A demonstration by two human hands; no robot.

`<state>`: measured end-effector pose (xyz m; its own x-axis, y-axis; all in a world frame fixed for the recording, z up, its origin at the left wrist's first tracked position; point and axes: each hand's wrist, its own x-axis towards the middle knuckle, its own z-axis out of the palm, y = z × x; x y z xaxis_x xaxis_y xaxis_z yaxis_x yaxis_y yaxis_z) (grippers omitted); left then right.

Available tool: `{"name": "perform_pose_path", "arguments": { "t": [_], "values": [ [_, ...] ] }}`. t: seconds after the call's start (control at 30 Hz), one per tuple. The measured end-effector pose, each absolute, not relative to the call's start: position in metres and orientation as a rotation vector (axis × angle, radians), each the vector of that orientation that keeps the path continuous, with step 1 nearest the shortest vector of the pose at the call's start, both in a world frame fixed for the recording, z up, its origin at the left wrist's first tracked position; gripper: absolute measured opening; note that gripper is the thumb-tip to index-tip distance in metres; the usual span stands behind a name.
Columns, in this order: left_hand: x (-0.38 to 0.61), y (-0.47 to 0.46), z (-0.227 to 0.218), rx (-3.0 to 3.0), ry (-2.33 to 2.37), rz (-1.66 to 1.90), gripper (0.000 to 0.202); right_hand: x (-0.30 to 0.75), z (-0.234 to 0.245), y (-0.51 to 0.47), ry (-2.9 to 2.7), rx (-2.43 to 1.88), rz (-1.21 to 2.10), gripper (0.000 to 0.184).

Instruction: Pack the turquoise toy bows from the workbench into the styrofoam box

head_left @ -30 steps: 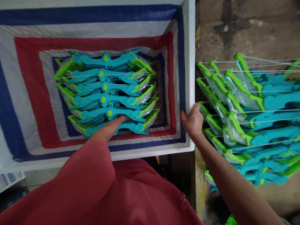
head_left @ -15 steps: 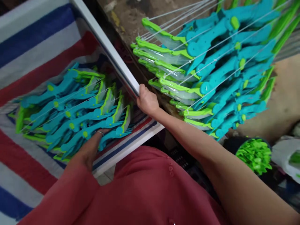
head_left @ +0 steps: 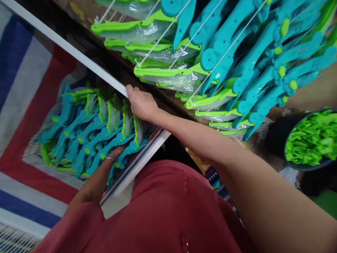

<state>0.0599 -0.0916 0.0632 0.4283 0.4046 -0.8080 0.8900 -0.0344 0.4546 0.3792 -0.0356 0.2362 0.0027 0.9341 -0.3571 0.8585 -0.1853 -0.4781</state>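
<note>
Several blue and green toy bows (head_left: 86, 133) lie stacked inside a deep box lined with a red, white and blue striped bag (head_left: 28, 95). My left hand (head_left: 112, 156), with a ring on one finger, reaches down into the box and rests on the nearest bow; its fingertips are hidden among the bows. My right hand (head_left: 140, 103) is closed over the white rim of the box (head_left: 79, 56). A second pile of the same toy bows (head_left: 231, 59), strung with white cord, lies outside the box to the right.
A dark tub of small green plastic parts (head_left: 312, 138) stands at the right. My red garment (head_left: 168, 211) fills the bottom of the view. A white mesh crate edge (head_left: 13, 239) shows at the bottom left.
The view has swung to the right and tilted, so the box has slid to the left and the outer pile and green tub came into view. Both hands stay where they were.
</note>
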Motion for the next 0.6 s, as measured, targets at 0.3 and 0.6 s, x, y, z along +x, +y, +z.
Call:
{"name": "perform_pose_path", "arguments": {
  "t": [0.3,0.6],
  "values": [
    [0.021,-0.124,0.084,1.418,1.212,-0.569,0.071,0.384,0.242,-0.039,-1.907,-2.141,0.931,0.045],
    [0.044,-0.172,0.075,1.768,1.254,-0.485,0.063,0.407,0.247,-0.05,-2.003,-2.292,0.85,0.031]
  ]
}}
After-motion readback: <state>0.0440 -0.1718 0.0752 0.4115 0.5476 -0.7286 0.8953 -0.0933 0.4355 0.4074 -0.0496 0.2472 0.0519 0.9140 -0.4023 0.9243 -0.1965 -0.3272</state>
